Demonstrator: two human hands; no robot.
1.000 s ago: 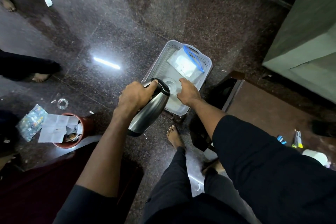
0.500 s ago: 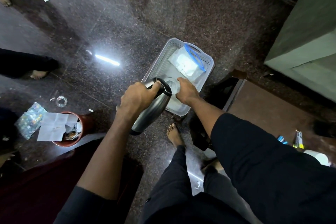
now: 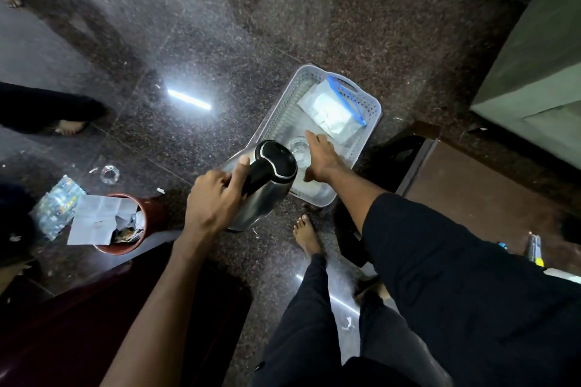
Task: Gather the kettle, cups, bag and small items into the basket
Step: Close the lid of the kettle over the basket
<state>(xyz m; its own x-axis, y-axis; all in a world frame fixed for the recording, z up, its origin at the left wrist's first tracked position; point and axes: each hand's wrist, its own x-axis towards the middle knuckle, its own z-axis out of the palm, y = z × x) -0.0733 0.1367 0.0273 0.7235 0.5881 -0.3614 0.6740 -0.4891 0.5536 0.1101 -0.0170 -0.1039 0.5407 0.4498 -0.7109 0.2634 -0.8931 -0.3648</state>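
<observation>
Left hand (image 3: 217,198) wrapped tight around the black handle of a steel electric kettle (image 3: 262,185), thumb pressed along the handle's top, black lid facing up. Kettle held tilted over the near left corner of a pale grey perforated basket (image 3: 371,104), its body overlapping the rim there; whether it touches the rim cannot be told.

Right hand (image 3: 320,157) reaching into the basket, fingers spread and loosely extended, gripping nothing; palm just beside a clear glass cup (image 3: 298,149) standing on the basket floor between hand and kettle lid. Contact with the cup not clear enough to call.

At the far end of the basket, a clear zip bag (image 3: 333,108) with a blue seal strip, lying flat, white contents inside.

Basket set on dark speckled granite floor (image 3: 314,9). Well to the left, out on the floor, a second clear glass cup (image 3: 110,173), near a red bin (image 3: 151,214) stuffed with paper (image 3: 100,217) and a crinkled printed packet (image 3: 58,206) beside it. Bare foot (image 3: 306,234) planted just below the basket, dark trouser legs beneath.
</observation>
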